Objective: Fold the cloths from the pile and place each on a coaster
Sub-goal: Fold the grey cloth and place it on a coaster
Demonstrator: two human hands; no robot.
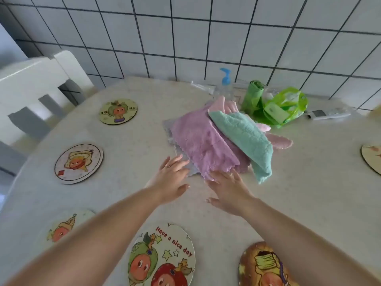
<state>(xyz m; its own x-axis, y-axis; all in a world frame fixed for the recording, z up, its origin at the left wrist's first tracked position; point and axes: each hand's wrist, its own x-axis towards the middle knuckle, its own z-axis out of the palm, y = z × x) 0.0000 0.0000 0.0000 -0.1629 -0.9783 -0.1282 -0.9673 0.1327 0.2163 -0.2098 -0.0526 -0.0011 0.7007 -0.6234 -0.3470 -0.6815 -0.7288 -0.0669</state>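
My left hand [172,178]: open, fingers straight, fingertips on the near edge of the pale blue cloth [190,169] at the bottom of the pile, centre of the frame.
My right hand [227,189]: open too, fingers spread flat, tips touching the near hem of the purple cloth [201,144]; it holds nothing.
Pile: purple cloth on top of the blue one, a green cloth [244,134] draped over its right side, pink cloths [223,105] behind and under, all just above centre.
Coasters: six round ones ring the table [309,193], all bare. One at upper left [118,111], one at mid left [79,164], one at lower left [61,229], one at bottom centre [162,256], one at bottom right [262,267], one cut off at the right edge [372,158].
Step, I judge: picking the first cloth; nothing is folded yet.
Risk: the cloths overlap, so if I pull the purple one by its hem the green one may slide off with it, or the blue one may drag along.
Risk: the heap could push back into the green bag [282,109] and the bottle [224,79] in the upper middle, near the wall.
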